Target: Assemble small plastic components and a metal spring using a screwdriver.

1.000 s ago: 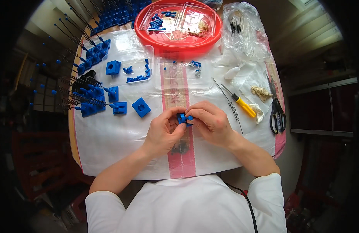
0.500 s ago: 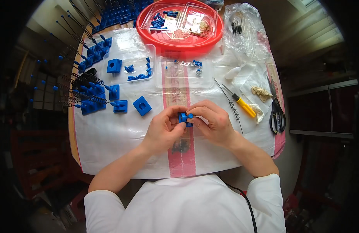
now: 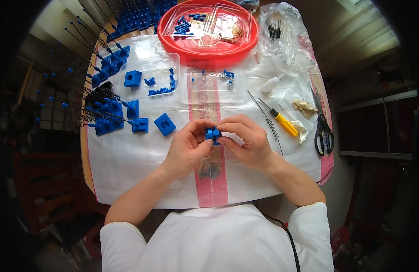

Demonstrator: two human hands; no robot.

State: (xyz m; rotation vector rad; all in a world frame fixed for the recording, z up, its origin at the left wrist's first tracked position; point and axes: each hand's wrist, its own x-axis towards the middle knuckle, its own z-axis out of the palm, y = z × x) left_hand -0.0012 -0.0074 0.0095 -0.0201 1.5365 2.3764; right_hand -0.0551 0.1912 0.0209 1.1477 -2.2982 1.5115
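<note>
Over the pink stripe of the table cover, a small blue plastic part [image 3: 212, 134] is pinched between my two hands. My left hand [image 3: 191, 144] grips it from the left, thumb at the near side and fingers behind. From the right, the thumb and fingertips of my right hand [image 3: 245, 138] close on its right side. The fingers hide much of the part. A blue square block with a round hole [image 3: 165, 124] lies just left of my left hand. To the right of my right hand lies a black coil spring with long straight ends [image 3: 273, 128].
A yellow-handled screwdriver [image 3: 284, 122] and black scissors [image 3: 324, 136] lie at right. Clear trays [image 3: 173, 56] hold small blue parts and rings. Behind them stands a red basin [image 3: 173, 44]. Blue bases with upright springs [image 3: 112, 63] crowd the left edge. A plastic bag [image 3: 286, 27] sits far right.
The blue part has shifted slightly left and turned a little between my fingers. My right fingertips now sit closer against its right side.
</note>
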